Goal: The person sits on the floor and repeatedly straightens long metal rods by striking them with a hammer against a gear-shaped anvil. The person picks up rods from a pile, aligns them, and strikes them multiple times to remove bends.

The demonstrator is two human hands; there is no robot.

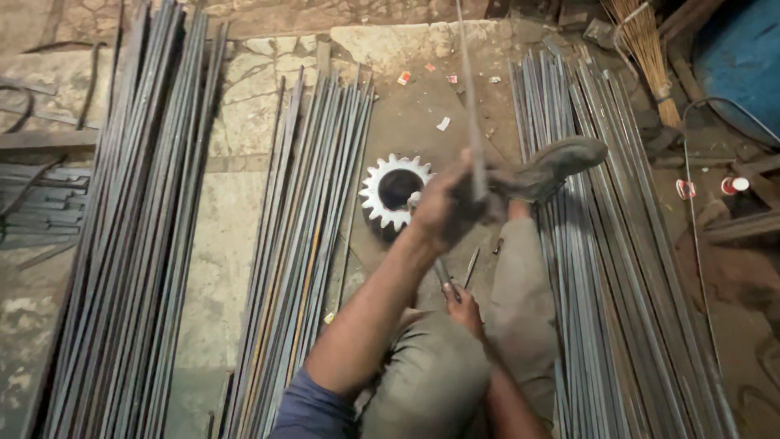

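Note:
My left hand (443, 205) is closed around a long thin metal rod (470, 97) that runs up and away from me, blurred by motion. It sits just to the right of a pale toothed gear wheel (396, 191) lying on the floor. My right hand (464, 307) rests lower, by my knee, gripping a short thin metal tool (443, 272); what kind of tool is unclear. My shoe (552, 167) lies on the bundle of rods to the right.
Long steel rods lie in bundles on the stone floor: one at the left (138, 228), one in the middle (305, 244), one on the right (605, 268). A straw broom (646, 49), a blue drum (743, 57) and cables sit at the far right.

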